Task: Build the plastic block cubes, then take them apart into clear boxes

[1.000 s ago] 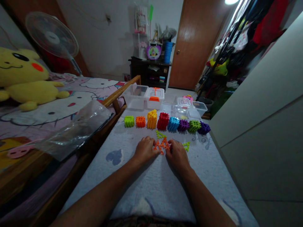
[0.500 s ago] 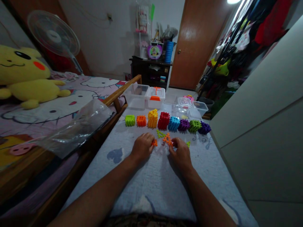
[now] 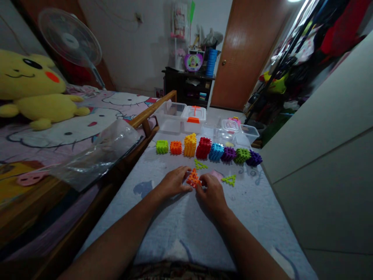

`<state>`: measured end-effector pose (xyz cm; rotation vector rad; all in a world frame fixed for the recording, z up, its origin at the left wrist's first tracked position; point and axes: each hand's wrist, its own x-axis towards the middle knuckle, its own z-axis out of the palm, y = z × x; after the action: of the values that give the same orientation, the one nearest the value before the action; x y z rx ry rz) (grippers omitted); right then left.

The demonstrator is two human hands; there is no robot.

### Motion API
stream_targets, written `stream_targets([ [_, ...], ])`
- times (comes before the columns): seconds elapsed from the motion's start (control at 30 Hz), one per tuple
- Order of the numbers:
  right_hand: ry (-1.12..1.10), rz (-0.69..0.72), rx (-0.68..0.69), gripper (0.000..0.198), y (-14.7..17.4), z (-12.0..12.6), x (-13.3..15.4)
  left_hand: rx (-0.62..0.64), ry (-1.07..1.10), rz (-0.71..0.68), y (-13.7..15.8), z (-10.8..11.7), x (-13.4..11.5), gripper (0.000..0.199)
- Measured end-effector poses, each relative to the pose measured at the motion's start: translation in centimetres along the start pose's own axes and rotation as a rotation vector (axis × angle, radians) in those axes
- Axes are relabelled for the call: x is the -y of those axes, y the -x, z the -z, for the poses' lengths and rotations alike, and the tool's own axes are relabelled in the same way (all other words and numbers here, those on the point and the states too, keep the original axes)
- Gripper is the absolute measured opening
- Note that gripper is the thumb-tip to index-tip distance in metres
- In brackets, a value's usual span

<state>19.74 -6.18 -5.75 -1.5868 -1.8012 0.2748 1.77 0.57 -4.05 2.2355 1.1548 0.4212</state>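
Note:
Orange triangular building pieces point(image 3: 193, 178) are together between my two hands, low over the cloth. My left hand point(image 3: 175, 181) is closed on their left side, fingers behind and thumb in front. From the right, my right hand point(image 3: 212, 192) pinches the lower right corner. How many orange pieces are there I cannot tell. Just beyond them lies a flat lime-green triangle piece point(image 3: 201, 165). A second lime-green triangle point(image 3: 229, 180) rests to the right of my right hand.
Behind runs a row of stacked square pieces, among them yellow point(image 3: 190, 145), red point(image 3: 203, 148) and blue point(image 3: 216, 152). Clear plastic boxes point(image 3: 170, 122) stand farther back. A wooden bed rail point(image 3: 151, 111) borders the left side, a pale cabinet point(image 3: 320, 155) the right.
My right hand has moved left with its orange triangle, bringing it against the orange piece in my left hand. The right-hand lime-green triangle is now uncovered.

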Motion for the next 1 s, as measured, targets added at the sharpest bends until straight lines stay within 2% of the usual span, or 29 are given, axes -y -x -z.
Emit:
stream_targets([
  [0.17, 0.035, 0.017, 0.124, 0.003, 0.30, -0.41, 0.37, 0.001, -0.002, -0.031, 0.03, 0.02, 0.00, 0.051],
  [0.3, 0.049, 0.017, 0.135, 0.004, 0.39, -0.30, 0.32, 0.000, -0.038, -0.041, 0.03, 0.29, 0.06, 0.036],
  [0.47, 0.084, 0.058, 0.135, 0.005, 0.48, -0.45, 0.25, 0.011, -0.129, 0.008, 0.04, 0.65, 0.03, 0.020],
  [0.83, 0.128, 0.057, 0.152, 0.006, 0.53, -0.40, 0.47, 0.032, -0.116, -0.073, -0.15, 0.49, 0.15, 0.015],
  [1.0, 0.191, 0.040, 0.132, 0.003, 0.42, -0.09, 0.54, 0.036, -0.133, -0.066, -0.11, 0.52, 0.14, 0.014],
])
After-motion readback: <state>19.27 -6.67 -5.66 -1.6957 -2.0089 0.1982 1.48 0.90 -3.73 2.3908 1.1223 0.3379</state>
